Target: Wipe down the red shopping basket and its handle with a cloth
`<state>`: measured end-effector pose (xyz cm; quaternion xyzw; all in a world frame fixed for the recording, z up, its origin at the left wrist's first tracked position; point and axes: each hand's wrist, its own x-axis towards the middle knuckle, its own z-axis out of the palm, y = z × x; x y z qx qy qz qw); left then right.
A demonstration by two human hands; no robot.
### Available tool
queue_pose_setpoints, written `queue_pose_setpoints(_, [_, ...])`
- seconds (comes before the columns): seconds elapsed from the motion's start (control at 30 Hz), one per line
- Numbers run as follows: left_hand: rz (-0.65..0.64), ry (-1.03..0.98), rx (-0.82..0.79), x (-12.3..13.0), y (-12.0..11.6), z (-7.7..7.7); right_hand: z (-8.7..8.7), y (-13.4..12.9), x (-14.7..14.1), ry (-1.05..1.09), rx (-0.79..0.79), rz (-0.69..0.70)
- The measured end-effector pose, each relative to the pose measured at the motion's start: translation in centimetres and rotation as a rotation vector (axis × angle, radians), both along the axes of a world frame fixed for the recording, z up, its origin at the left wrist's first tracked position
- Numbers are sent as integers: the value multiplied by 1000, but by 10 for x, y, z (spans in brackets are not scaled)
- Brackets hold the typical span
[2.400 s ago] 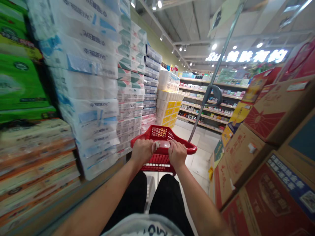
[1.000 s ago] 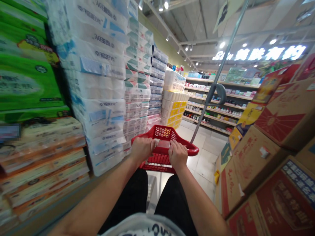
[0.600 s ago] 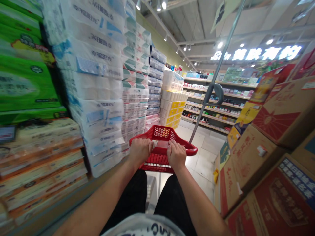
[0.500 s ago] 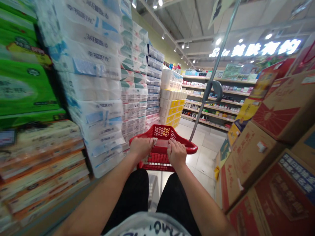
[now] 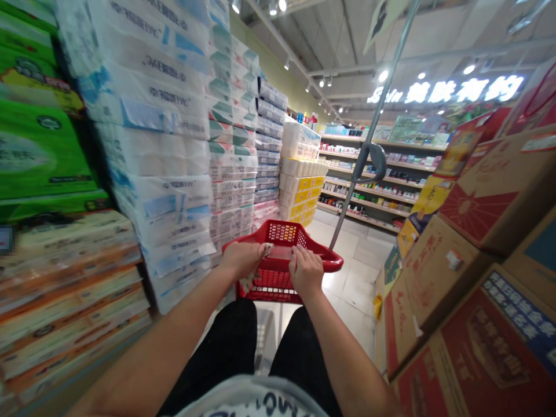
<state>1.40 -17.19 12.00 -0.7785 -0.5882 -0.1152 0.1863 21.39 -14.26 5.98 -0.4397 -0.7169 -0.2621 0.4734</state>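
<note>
A red plastic shopping cart with holed sides stands right in front of me, its handle bar across my reach. My left hand is closed over the left part of the bar. A crumpled pale, patterned piece of cloth or tissue pokes out by its fingers and hangs below; its kind is unclear. My right hand wraps the bar right of centre, fingers curled over the top. A short stretch of bare handle shows between both hands. My dark-clothed legs are just behind the cart.
Tall stacks of wrapped paper rolls and green packs line the left. Cardboard cartons are piled on the right. A slanting metal pole with a grey hook rises beyond the cart. Product shelves stand at the aisle's end.
The cart, my hands and the surroundings sit slightly further left in view. The pale piece hanging by my left hand shows more. Both hands remain on the handle.
</note>
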Motion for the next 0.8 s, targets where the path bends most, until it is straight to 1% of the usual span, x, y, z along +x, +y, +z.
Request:
queue_pose_setpoints(0.1, [28, -57, 153, 0, -2, -6, 0, 0, 0, 0, 12, 5])
queue_pose_setpoints(0.13, [44, -66, 167, 0, -1, -6, 0, 0, 0, -2, 16, 7])
queue_pose_setpoints(0.17, [51, -63, 144, 0, 1, -6, 0, 0, 0, -5, 18, 9])
queue_pose_setpoints(0.27, [65, -26, -37, -1, 7, -1, 2, -1, 0, -12, 12, 12])
queue_pose_setpoints(0.3, [62, -21, -74, -1, 8, 0, 2, -1, 0, -12, 7, 13])
queue_pose_setpoints(0.33, [52, -23, -74, -1, 7, 0, 3, -1, 0, -9, 1, 13])
queue_pose_setpoints(0.43, [32, -71, 93, -1, -1, -4, 3, -3, 1, 2, -14, 20])
queue_pose_setpoints(0.47, [36, -79, 131, -1, -3, -6, 3, -3, 1, -1, -15, 22])
queue_pose_setpoints(0.5, [47, -78, 136, -1, -3, -6, 3, -3, 1, -9, -14, 23])
queue_pose_setpoints(0.53, [54, -69, 108, -1, -2, -6, 3, -3, 1, -19, -11, 24])
queue_pose_setpoints(0.63, [48, -15, -64, -4, 8, 0, 2, -3, 1, -30, -4, 30])
queue_pose_setpoints(0.67, [40, -6, -95, -4, 10, 1, 2, -2, 1, -25, -7, 33])
queue_pose_setpoints(0.7, [32, -6, -93, -5, 10, 1, 2, -2, 2, -17, -12, 36])
queue_pose_setpoints(0.73, [26, -13, -60, -5, 9, 0, 2, -2, 2, -9, -18, 38])
queue_pose_setpoints(0.8, [23, -53, 82, -3, 2, -4, 3, -2, 1, 3, -28, 41])
